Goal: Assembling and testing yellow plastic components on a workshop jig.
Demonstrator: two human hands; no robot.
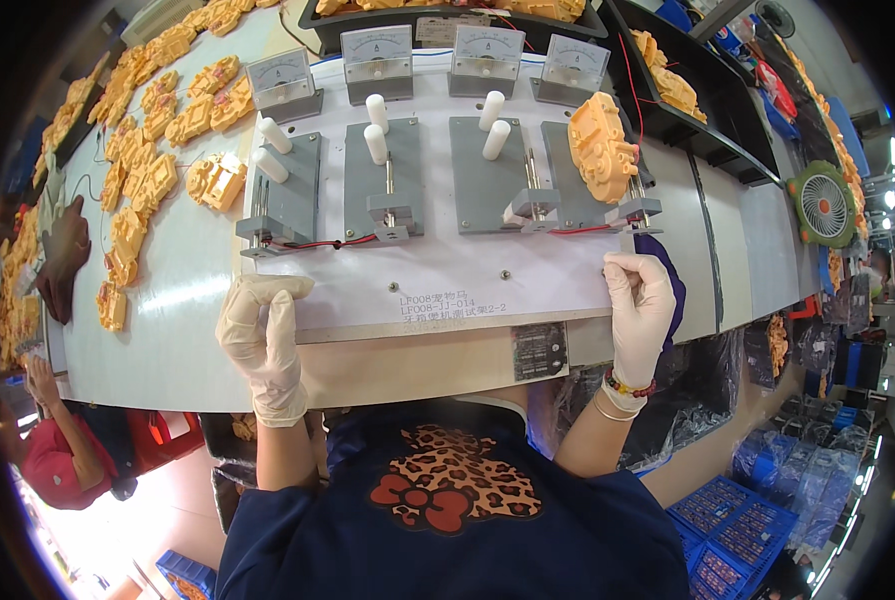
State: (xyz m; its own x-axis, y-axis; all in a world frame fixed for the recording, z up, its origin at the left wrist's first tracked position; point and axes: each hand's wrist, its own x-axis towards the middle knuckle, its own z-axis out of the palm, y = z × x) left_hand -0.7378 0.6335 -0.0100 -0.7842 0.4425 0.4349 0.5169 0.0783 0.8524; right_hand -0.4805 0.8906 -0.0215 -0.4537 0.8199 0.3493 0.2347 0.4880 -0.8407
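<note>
A white test board point(437, 275) lies before me, carrying several grey fixtures point(380, 180) with white pegs and metal pins. On the rightmost fixture sits a yellow plastic gearbox housing point(599, 145), a red wire rising beside it. My left hand point(264, 345), in a white glove, rests at the board's front left corner with its fingers curled; nothing shows in them. At the front right edge, my gloved right hand point(639, 310) has thumb and forefinger pinched together below the rightmost fixture. Whatever may be between those fingertips is too small to make out. Dark purple cloth point(672, 285) shows behind that hand.
Several analog meters point(377, 62) line the board's back. Many yellow housings point(147, 185) lie on the table at left. Black bins point(712, 140) with more housings stand behind and right. A green fan point(824, 203) is at far right. Another person's arm point(72, 430) shows at left.
</note>
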